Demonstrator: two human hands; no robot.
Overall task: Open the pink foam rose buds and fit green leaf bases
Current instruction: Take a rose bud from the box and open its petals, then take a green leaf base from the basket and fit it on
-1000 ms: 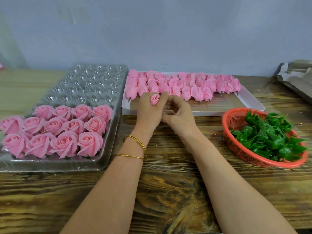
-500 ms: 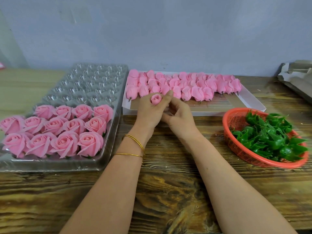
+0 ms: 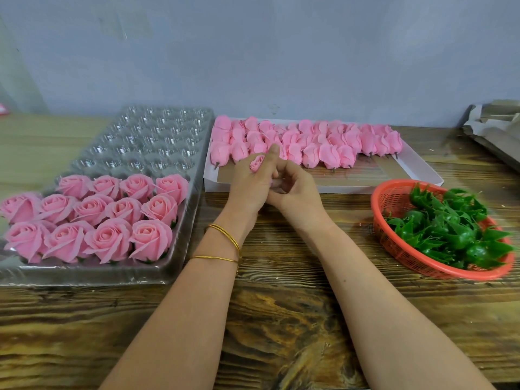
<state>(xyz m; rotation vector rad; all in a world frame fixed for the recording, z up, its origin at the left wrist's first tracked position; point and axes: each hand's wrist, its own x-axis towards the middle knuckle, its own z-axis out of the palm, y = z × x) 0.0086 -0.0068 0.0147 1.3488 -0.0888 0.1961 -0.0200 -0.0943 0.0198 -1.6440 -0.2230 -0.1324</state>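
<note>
Holding: the left hand [image 3: 247,184] grips one pink rose bud [image 3: 257,163] between thumb and curled fingers, tip upward, over the near rim of the white tray [image 3: 422,170].
Right hand: the right hand [image 3: 295,190] lies against the left, with its fingers curled in toward the bud's lower end. Whether they pinch it cannot be told.
Surroundings: closed buds [image 3: 323,147] lie in rows along the white tray's far side, just behind the hands. A clear blister tray [image 3: 157,136] sits at the table's left, its near rows filled with opened roses [image 3: 92,218]. A red basket [image 3: 377,204] of green leaf bases [image 3: 450,226] sits toward the right edge.
Obstructions: the blister tray's right wall runs just beside the left forearm, which carries gold bangles [image 3: 225,235].
Edges and room: bare wood of the table [image 3: 281,319] runs between blister tray and basket down to the near edge, crossed by both forearms. A wall bounds the far edge.
Hidden: fingers cover the bud's base. The leaf bases are blurred. Crumpled brown paper [image 3: 495,128] at the far right corner and the blister tray's left side are cut off.
</note>
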